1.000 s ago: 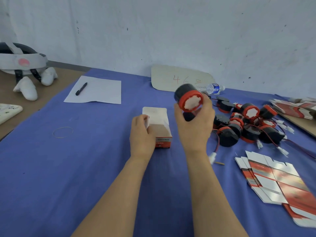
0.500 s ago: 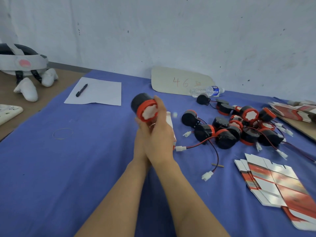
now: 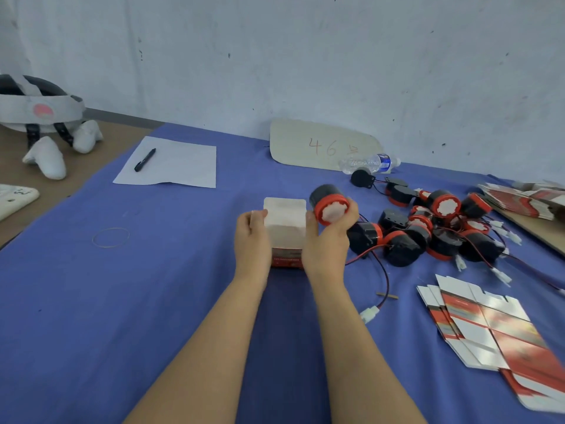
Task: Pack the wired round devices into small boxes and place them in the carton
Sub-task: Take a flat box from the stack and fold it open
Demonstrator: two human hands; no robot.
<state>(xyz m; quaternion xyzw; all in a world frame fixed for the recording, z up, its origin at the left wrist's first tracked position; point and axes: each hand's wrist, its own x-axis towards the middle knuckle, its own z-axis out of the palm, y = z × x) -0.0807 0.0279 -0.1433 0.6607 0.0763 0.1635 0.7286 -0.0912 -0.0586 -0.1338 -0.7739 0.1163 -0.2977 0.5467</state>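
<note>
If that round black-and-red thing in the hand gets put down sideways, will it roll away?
Probably a little: the round device is drum-shaped, so on its side it likely rolls. Its trailing wire would probably drag and stop it. Stood on its flat red end, it should stay put.

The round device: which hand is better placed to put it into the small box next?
Probably the right. The right hand grips the round device just beside the small box, while the left hand holds the box's other side and steadies it.
</note>
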